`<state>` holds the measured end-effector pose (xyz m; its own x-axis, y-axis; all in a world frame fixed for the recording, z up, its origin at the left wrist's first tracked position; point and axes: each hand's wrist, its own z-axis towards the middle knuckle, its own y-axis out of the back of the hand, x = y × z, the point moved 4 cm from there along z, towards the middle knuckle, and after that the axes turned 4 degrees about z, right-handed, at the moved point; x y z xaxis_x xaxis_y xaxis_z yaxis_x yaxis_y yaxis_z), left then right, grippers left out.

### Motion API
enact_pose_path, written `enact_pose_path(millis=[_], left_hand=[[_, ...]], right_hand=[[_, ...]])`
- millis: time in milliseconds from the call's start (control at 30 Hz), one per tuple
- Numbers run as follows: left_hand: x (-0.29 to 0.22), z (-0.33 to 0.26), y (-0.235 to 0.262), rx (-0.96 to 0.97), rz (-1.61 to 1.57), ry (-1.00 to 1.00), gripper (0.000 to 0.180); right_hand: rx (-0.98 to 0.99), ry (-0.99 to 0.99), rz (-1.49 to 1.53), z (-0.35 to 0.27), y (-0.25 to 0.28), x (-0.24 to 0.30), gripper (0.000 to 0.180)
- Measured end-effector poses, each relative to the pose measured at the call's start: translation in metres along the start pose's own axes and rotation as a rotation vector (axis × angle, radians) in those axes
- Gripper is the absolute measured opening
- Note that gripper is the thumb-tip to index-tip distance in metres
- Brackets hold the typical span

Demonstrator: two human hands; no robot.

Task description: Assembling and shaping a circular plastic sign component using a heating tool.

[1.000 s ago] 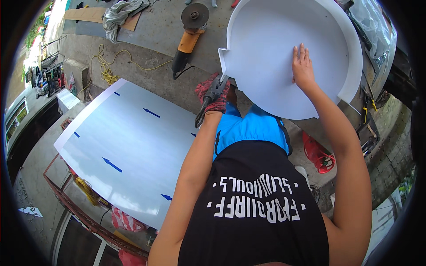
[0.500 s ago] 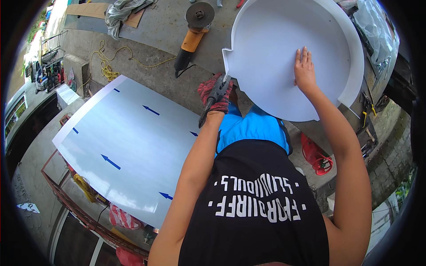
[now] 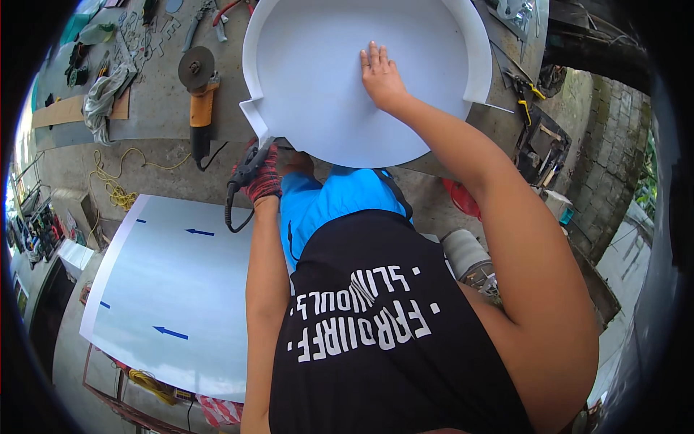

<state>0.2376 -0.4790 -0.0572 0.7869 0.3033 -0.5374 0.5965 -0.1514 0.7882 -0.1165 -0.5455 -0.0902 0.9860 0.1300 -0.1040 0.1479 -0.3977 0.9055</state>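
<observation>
- The left hand point(image 3: 265, 179), in a red-and-black glove, is closed around the black tool point(image 3: 248, 172), just beyond the tabletop's near edge. Its separate fingers are hard to make out.
- The tool's tip is at the lower end of the disc's bent left flange; whether it grips the metal, I cannot tell. A dark cord curves down from its back end.
- The right hand point(image 3: 383, 78) is bare, palm down on the disc, its fingers straight and slightly spread, gripping nothing. Its thumb cannot be made out.
- The two hands are well apart.
- The white disc point(image 3: 318, 79), with a raised rim, lies on the tabletop point(image 3: 160, 119); its near side juts over the near edge, in front of the blue shorts point(image 3: 343, 194).
- Left of the disc, the orange grinder point(image 3: 202, 108) lies across the near edge, its dark handle end sticking out past it.
- Farther left along that edge lies a grey cloth point(image 3: 101, 108).
- Yellow-handled pliers point(image 3: 526, 98) are by the right edge.
</observation>
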Motion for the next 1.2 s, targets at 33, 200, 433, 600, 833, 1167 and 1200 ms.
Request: enact_pose_path(millis=[33,200,433,600,833,1167,1200], left_hand=[[-0.002,-0.001,0.000,0.010,0.004,0.008,0.053],[-0.022,-0.003,0.006,0.047,-0.006,0.046,0.048],[-0.018,-0.003,0.004,0.036,-0.015,0.028,0.048],[-0.019,-0.002,0.005,0.071,-0.034,0.072,0.049],[-0.020,-0.004,0.005,0.038,0.007,0.015,0.050],[-0.010,0.001,0.004,0.050,0.056,0.039,0.051],[-0.009,0.002,0.002,0.068,0.047,0.066,0.053]], right_hand=[[0.040,0.008,-0.029,0.000,0.000,0.000,0.072],[0.025,-0.009,-0.001,-0.003,0.002,-0.004,0.074],[0.035,-0.013,-0.020,-0.002,0.001,-0.003,0.071],[0.036,-0.013,-0.035,-0.002,0.002,-0.003,0.070],[0.029,-0.017,-0.028,-0.002,0.002,-0.004,0.069],[0.055,-0.012,-0.019,-0.001,0.005,0.000,0.070],[0.050,-0.002,-0.012,-0.002,0.006,-0.001,0.070]])
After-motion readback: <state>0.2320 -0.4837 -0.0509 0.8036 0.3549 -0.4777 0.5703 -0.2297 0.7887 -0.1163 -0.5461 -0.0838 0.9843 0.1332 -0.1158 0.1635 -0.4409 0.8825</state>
